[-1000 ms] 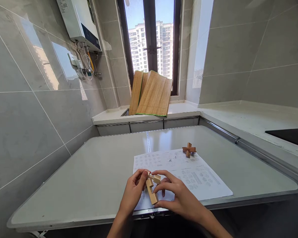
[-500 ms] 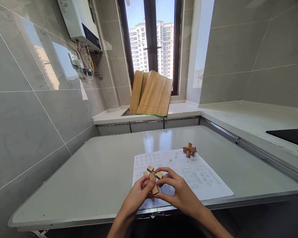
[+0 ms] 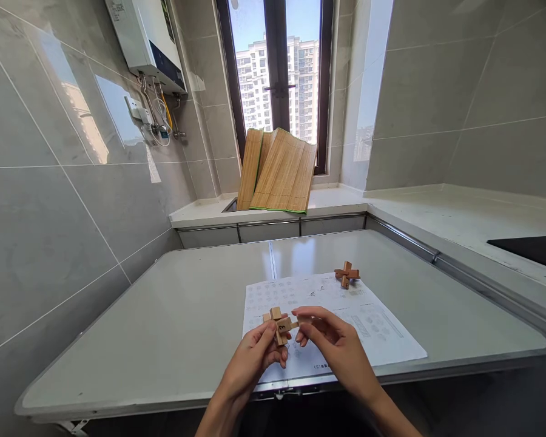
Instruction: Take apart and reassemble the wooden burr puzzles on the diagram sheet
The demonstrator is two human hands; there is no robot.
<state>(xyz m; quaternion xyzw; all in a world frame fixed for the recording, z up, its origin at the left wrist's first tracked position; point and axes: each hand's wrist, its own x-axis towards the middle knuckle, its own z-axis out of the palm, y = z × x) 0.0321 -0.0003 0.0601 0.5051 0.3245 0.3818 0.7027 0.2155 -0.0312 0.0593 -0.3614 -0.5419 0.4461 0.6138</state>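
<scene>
My left hand (image 3: 253, 351) is closed on a light wooden burr puzzle (image 3: 281, 338), thumb on top and fingers beneath. A block of it marked "3" faces up, and other blocks stick out across it. A narrow wooden puzzle piece (image 3: 295, 325) juts from its right side. My right hand (image 3: 334, 341) has its thumb and curled fingers closed round the outer end of that piece, which they partly hide. Under both hands lies a white sheet (image 3: 382, 340) printed with small diagrams.
A darker, cross-shaped wooden puzzle (image 3: 347, 274) rests at the sheet's far right corner. The white folding table (image 3: 131, 340) has a seam down its middle. Behind it, a folded bamboo mat (image 3: 284, 173) leans by the window on the counter (image 3: 332, 197).
The wooden puzzle has turned in my left hand, so the "3" now shows. My right hand has shifted slightly right and now grips at the narrow piece.
</scene>
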